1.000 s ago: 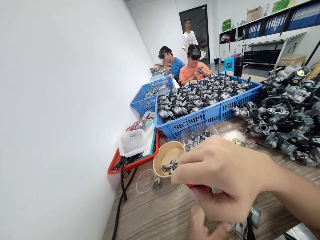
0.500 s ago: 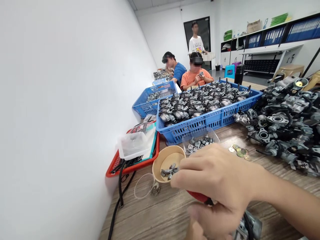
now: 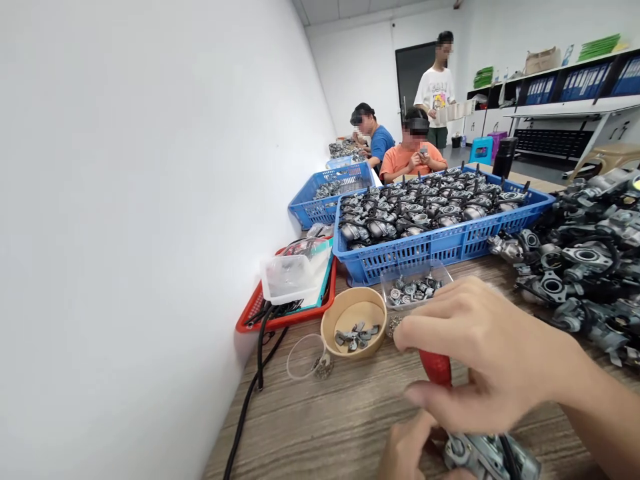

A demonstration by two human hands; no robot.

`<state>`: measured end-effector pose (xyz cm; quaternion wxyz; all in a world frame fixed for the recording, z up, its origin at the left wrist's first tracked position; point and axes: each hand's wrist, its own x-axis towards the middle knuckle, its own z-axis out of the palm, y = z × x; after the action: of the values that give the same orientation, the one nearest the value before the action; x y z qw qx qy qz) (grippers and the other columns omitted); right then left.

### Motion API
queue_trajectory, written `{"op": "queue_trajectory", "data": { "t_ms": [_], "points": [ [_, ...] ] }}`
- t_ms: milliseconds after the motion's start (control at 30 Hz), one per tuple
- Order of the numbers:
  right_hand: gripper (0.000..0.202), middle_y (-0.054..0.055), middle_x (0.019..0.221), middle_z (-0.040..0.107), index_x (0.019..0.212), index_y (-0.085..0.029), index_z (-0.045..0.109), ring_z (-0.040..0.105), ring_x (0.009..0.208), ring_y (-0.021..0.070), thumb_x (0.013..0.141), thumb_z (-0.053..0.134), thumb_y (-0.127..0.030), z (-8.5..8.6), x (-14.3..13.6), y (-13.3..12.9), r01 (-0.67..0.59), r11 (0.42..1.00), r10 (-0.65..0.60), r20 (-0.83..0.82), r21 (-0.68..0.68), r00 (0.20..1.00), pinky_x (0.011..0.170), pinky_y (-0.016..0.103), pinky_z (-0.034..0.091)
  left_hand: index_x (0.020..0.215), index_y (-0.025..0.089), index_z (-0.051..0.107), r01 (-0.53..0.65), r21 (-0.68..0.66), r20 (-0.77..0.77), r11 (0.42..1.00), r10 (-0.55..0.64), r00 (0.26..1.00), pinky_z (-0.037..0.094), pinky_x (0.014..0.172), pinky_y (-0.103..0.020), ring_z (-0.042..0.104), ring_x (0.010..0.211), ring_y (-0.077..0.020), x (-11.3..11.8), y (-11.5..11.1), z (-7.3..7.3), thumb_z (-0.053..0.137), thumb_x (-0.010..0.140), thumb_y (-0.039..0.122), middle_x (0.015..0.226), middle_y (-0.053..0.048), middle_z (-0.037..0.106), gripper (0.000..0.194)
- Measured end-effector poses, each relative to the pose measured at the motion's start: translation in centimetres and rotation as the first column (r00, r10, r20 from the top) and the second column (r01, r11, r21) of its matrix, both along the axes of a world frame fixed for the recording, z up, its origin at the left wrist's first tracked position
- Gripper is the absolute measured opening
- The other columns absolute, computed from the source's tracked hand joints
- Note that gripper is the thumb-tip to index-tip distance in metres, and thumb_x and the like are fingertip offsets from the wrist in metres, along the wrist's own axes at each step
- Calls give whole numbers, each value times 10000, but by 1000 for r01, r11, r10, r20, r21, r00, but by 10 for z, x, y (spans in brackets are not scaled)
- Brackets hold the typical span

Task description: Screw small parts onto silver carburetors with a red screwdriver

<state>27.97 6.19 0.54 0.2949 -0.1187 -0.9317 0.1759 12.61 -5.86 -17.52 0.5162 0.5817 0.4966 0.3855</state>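
Note:
My right hand point(image 3: 487, 353) grips a red-handled screwdriver point(image 3: 437, 367), its shaft pointing down toward a grey metal carburetor point(image 3: 487, 457) at the bottom edge. Only part of my left hand point(image 3: 407, 450) shows, fingers curled against the carburetor from the left. Just beyond the hands sits a tan bowl point(image 3: 353, 313) with a few small grey metal parts. A clear tub point(image 3: 417, 283) of small round fittings stands behind it.
A blue basket point(image 3: 435, 243) full of carburetors stands behind the bowl. Loose carburetors point(image 3: 580, 267) pile up at right. A red tray point(image 3: 287, 303) with a clear box and a black cable lie by the white wall. Three other people are at the table's far end.
The view has swung left and down. My right hand has turned so the red screwdriver handle now shows upright, and the carburetor under it is more visible.

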Motion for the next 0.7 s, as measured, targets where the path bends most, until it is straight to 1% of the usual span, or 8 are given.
{"op": "queue_trajectory", "data": {
  "t_ms": [100,233,333,400,467,533,633,700],
  "points": [
    [140,-62,697,540,974,-190,612,420,582,110,953,479,-228,3,3,0,-51,995,53,19,-85,998,546,283,266,1028,236,854,-49,4,10,999,49,999,632,740,-323,761,771,-268,4,-2,-8,683,624,1010,864,-79,840,890],
    [122,-90,617,530,988,-193,631,435,547,112,1014,560,-289,6,8,1,55,998,-55,101,-2,993,551,295,253,1045,226,834,-35,12,0,999,35,999,621,775,-300,757,801,-247,2,-2,-15,810,661,880,911,-73,835,758],
    [184,-57,707,624,1070,-199,637,500,597,128,950,497,-205,6,13,0,32,999,-28,86,-45,996,582,291,308,1084,218,814,24,59,-12,998,-24,1000,613,762,-297,775,825,-256,-1,0,-22,758,684,911,952,-84,844,803],
    [204,-68,684,609,1126,-220,631,501,584,129,981,492,-188,6,16,0,54,998,-50,91,-39,995,582,289,314,1072,215,806,17,115,-8,993,-16,1000,613,774,-311,781,828,-264,-1,0,-25,700,679,959,965,-93,846,848],
    [103,-87,617,549,1073,-234,629,455,537,126,1033,535,-249,7,18,-1,101,995,-101,114,6,988,558,295,286,1066,220,799,7,116,-26,993,-4,1000,618,829,-331,782,862,-271,-1,-1,-25,735,682,930,995,-94,845,809],
    [71,-70,649,584,1007,-226,613,489,562,127,1014,552,-263,9,20,-3,96,995,-96,130,9,987,553,294,299,1090,228,791,8,64,-57,998,-4,998,621,888,-346,780,908,-276,1,-3,-21,823,710,822,1012,-79,841,706],
    [170,-59,724,651,1073,-228,602,557,610,128,956,500,-161,10,21,-6,61,997,-56,118,-40,991,572,283,346,1110,236,788,-21,18,-85,1000,22,996,632,892,-352,775,910,-272,4,-7,-13,921,714,663,977,-54,830,597],
    [118,-80,674,615,1090,-243,594,523,568,129,999,532,-202,9,20,-7,94,995,-88,136,-36,987,561,288,329,1083,240,799,-59,15,-84,998,61,995,642,864,-343,773,895,-269,6,-7,-11,948,699,623,956,-52,824,563]
  ]
}}
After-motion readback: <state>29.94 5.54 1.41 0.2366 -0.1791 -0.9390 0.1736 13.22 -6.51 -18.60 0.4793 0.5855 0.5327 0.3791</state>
